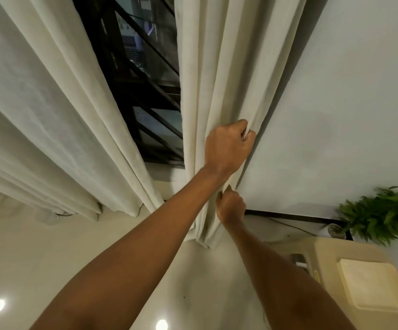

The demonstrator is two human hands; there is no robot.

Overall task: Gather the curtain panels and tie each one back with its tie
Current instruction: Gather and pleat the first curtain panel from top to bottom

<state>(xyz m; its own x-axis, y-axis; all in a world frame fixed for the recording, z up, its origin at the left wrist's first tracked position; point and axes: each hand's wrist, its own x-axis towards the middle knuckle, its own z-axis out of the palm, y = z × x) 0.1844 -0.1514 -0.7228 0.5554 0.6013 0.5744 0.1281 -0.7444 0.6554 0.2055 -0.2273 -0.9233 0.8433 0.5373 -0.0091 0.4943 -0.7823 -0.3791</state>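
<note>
The right-hand cream fabric curtain panel (219, 75), hanging between dark window and pale wall, is being bunched, clenched high by the left hand (227, 146) and pinched lower by the right hand (231, 207) (no tie is visible), so fetching one seems called for next.
</note>
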